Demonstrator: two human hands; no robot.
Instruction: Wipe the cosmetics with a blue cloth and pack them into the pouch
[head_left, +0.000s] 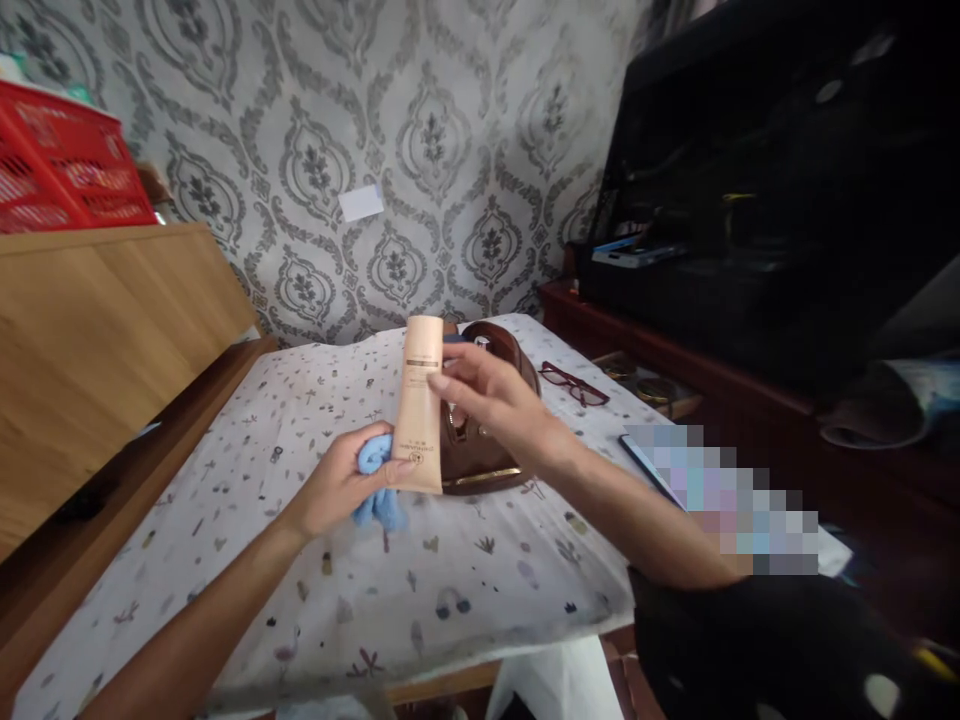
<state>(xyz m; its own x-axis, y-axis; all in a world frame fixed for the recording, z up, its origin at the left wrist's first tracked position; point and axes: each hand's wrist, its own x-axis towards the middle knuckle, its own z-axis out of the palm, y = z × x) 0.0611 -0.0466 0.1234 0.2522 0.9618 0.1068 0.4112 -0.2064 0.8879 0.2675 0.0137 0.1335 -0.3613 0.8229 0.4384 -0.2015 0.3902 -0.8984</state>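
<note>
A beige tube (421, 410) with small dark print stands upright between my hands, its cap end up. My left hand (341, 482) grips the tube's wide lower end, thumb across its front, and also has a light blue cloth (381, 505) bunched in its fingers. At the tube's upper right side is my right hand (495, 400), thumb and fingers bent around its edge; the far fingertips are partly hidden. Behind the tube and my right hand lies a brown leather bag (480, 465) with a gold zip.
The bag rests on a patterned white cloth-covered table (450, 560). Dark red glasses (574, 384) and a blurred-out flat device (720, 490) are at the right. A wooden panel (112, 300) and red basket (67, 160) stand left, a large black screen (750, 200) right.
</note>
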